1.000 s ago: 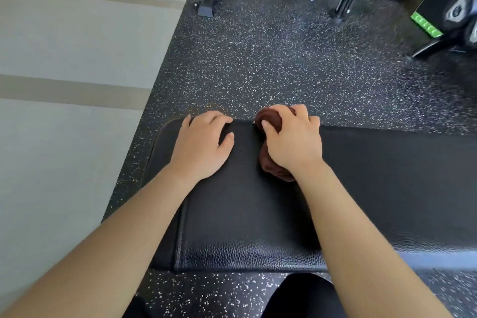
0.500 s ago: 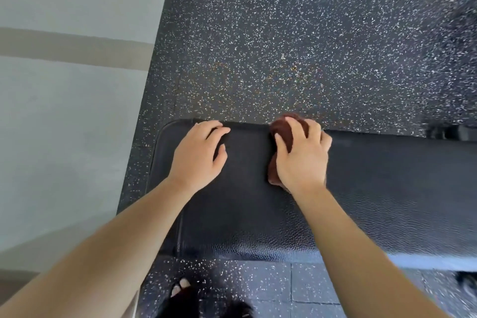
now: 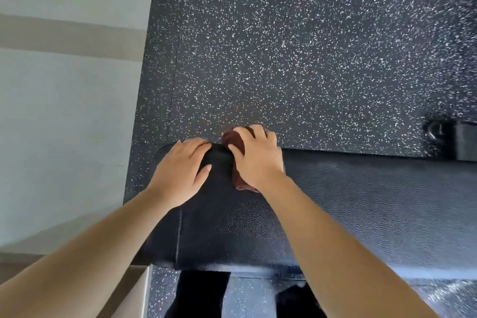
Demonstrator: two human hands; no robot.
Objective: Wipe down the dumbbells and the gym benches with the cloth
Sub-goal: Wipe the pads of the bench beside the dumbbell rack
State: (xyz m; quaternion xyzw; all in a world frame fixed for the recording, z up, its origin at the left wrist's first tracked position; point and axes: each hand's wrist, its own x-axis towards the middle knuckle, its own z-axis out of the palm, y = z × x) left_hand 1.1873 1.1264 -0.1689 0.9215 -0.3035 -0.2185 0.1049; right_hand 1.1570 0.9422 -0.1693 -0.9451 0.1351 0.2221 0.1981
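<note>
from the head: right hand (image 3: 258, 160) gripping the balled brown cloth (image 3: 233, 138) at the far edge of the counter (image 3: 361, 201), left hand (image 3: 180, 173) flat and open just beside it toward the left end, long axis and probably the remaining wiping running rightward, nearer the right hand.

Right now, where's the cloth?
In the head view, the brown cloth lies under the right hand at the far edge of the bench, right of the left hand.

Most of cloth (image 3: 232, 139) under right hand (image 3: 258, 160), bench (image 3: 361, 201) cut at right edge
</note>
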